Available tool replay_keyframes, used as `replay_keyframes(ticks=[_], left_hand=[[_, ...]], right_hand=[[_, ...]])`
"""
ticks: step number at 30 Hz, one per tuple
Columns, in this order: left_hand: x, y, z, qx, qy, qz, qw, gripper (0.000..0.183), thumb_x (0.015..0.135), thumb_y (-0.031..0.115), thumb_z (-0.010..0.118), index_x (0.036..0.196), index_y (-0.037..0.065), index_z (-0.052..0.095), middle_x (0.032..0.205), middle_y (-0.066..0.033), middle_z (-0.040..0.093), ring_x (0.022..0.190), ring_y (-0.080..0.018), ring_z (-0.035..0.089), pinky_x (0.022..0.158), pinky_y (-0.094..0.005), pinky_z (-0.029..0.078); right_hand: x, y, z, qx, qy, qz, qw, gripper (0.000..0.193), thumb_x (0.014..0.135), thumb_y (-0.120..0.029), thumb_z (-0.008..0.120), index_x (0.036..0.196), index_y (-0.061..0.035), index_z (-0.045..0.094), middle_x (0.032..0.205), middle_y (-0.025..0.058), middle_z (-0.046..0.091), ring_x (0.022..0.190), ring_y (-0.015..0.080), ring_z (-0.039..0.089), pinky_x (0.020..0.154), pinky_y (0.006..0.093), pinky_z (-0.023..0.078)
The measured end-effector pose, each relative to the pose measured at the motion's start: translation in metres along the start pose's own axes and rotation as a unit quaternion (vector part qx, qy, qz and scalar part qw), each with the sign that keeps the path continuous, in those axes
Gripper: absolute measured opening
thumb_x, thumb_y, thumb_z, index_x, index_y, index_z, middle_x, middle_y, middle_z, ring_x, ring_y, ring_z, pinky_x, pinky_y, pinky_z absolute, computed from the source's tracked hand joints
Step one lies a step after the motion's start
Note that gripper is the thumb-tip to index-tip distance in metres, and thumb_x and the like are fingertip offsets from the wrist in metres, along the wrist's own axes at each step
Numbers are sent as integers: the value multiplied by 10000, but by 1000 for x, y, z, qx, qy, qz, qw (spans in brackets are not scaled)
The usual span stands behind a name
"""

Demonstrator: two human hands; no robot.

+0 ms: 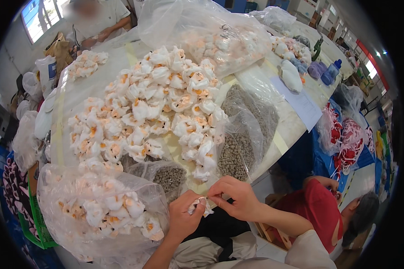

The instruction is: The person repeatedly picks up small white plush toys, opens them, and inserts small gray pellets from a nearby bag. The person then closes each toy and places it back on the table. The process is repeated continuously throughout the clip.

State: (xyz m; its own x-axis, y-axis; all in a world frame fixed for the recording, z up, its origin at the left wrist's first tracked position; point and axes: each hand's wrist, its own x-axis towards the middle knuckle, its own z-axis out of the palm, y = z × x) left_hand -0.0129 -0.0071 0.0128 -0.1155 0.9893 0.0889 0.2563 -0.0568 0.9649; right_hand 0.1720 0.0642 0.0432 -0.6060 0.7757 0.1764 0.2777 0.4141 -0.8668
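Note:
Near the table's front edge, my left hand is closed around a small white plush piece, thumb on top, so most of it is covered. My right hand pinches beside the piece, thumb against fingertips. What lies in that pinch is too small to make out. Just beyond my hands are clear bags of small grey-brown ring-like parts. A big heap of white plush pieces with orange patches spreads over the table, and a clear bag of similar pieces sits to my left.
Another large clear bag of plush pieces stands at the far side, where a person sits. At the right are a paper sheet and a blue bottle. A person in red works close to my right.

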Motion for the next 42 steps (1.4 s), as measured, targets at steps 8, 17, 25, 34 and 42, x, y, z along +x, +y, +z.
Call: replay_keyframes(ticks=[8,17,25,34,42], left_hand=[[3,-1,6,35,11,42,998,80,883,55,676,927,-2,712,773,-123,622,654,-268,614,612,-364,473],[7,-7,12,90,20,87,992,63,837,12,672,897,20,689,770,-133,603,639,-314,612,570,-384,472],[4,-8,22,146,49,102,983,63,818,32,654,879,44,665,784,-132,593,633,-340,604,557,-407,471],[0,-11,19,118,50,129,983,69,851,56,663,916,39,652,821,-157,603,695,-382,618,591,-439,483],[-36,55,-29,190,125,178,957,122,884,166,699,965,74,694,882,-83,684,741,-291,668,642,-423,517]], right_hand=[[-3,8,5,-57,15,-56,997,168,827,36,781,953,-29,690,979,97,695,885,282,658,732,362,536],[-4,9,10,-123,18,-84,989,227,778,67,769,947,-47,671,984,91,688,867,302,636,721,385,522],[-6,18,17,-92,28,-49,994,182,820,35,742,957,-40,649,987,107,677,911,332,634,767,400,519],[-12,4,21,-105,51,-76,990,198,851,31,702,1037,-20,658,1029,142,680,935,349,639,799,422,527],[8,-33,7,-19,37,-178,983,329,901,-69,684,1228,-40,703,1023,125,717,879,317,683,792,394,548]])
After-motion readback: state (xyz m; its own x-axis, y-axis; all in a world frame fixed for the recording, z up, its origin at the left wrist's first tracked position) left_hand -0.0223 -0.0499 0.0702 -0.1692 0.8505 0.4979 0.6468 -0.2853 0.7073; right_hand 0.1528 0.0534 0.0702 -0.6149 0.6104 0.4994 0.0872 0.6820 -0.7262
